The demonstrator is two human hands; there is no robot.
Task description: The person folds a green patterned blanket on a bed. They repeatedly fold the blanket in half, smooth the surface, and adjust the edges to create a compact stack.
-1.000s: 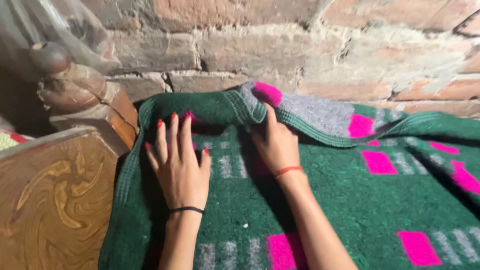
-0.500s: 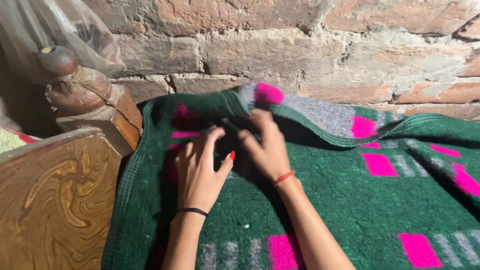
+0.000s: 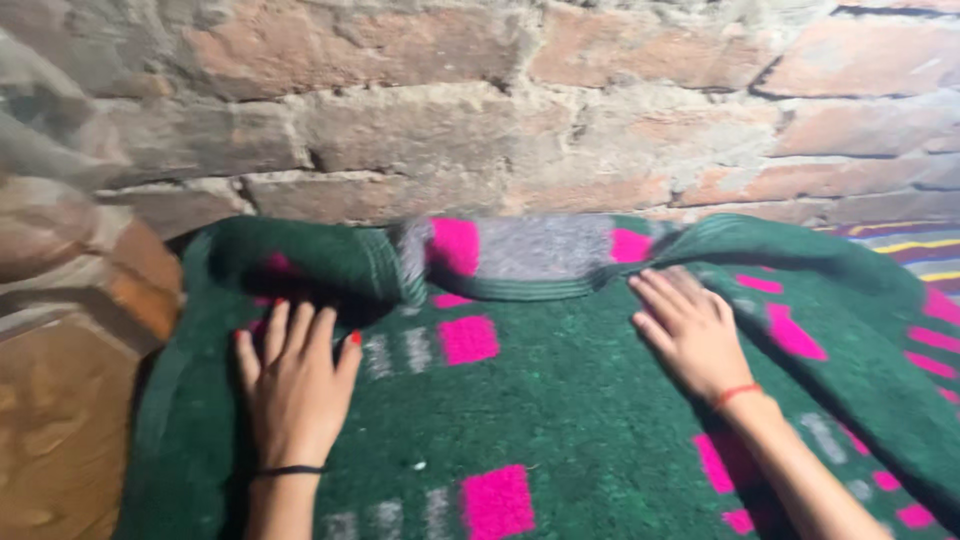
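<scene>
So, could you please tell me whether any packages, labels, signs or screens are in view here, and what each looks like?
None in view: no package, label, sign or screen.
Green blanket: spread below the brick wall, with pink and grey blocks.
Left hand and right hand: both lie flat on the blanket.

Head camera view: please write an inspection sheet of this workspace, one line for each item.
Surface: green blanket with pink and grey blocks, spread flat.
Job's things: blanket's far edge folded over along the wall, grey underside showing.
Clutter: nothing seen.
Grippers: left hand flat on the blanket near the fold; right hand flat, fingers at the fold.
Cables: nothing seen.
Surroundings: brick wall behind; carved wooden bed frame at left; striped cloth at far right.
</scene>
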